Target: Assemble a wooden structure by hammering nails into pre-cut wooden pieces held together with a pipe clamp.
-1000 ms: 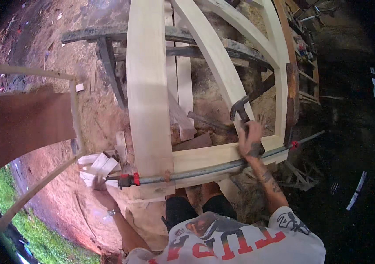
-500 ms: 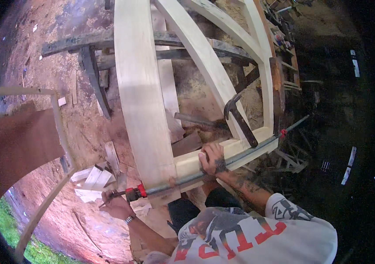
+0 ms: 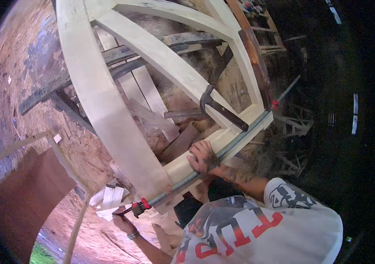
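My left hand (image 3: 125, 223) is closed on the dark screw handle of a long pipe clamp (image 3: 236, 143), at its red-and-black head (image 3: 141, 206). The clamp's pipe runs along the bottom rail (image 3: 183, 165) of a pale wooden frame. Across that rail lies my right hand (image 3: 203, 157), its fingers curled over the far edge and its wrist crossing the pipe. A claw hammer (image 3: 224, 111) rests on the frame to the right, its handle end by the pipe. The clamp's red far jaw (image 3: 275, 104) sits at the frame's right corner.
A wide pale board (image 3: 108, 114) forms the frame's left side, and a curved brace (image 3: 170, 61) slants inside it. Dark trestle beams (image 3: 47, 93) stand below. Offcuts (image 3: 112, 196) lie on the dirt floor. A brown panel (image 3: 33, 198) with thin wooden strips stands at left.
My view has turned, so the frame now sits tilted and farther left. Both hands keep their places on the clamp handle and the rail. The hammer still lies on the frame.
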A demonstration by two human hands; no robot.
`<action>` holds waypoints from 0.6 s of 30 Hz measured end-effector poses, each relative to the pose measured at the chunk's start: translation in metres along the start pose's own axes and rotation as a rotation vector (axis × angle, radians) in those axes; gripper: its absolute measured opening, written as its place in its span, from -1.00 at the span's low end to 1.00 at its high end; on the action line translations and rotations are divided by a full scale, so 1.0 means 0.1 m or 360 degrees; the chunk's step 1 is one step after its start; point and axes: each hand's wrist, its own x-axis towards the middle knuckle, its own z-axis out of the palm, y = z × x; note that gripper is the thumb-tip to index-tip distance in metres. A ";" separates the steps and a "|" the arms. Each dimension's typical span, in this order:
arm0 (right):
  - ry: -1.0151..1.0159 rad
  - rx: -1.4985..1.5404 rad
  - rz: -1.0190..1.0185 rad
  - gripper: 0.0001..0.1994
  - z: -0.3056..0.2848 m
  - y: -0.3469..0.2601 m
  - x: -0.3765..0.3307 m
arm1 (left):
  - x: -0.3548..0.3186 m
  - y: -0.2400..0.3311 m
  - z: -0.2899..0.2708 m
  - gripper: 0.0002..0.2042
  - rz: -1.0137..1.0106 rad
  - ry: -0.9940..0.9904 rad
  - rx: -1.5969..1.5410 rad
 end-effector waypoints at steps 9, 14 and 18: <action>0.0040 0.0031 0.0018 -0.72 -0.01 0.06 -0.02 | 0.05 0.11 0.02 -0.26 -0.0231 -0.0112 0.0474; -0.0043 0.0076 0.0043 -0.71 -0.04 0.04 -0.01 | 0.03 -0.02 -0.14 -0.31 -0.0226 0.0021 0.0503; 0.0081 0.0096 0.0016 -0.74 -0.06 0.13 -0.02 | 0.48 0.28 0.31 -0.27 -0.0839 -0.0165 0.0734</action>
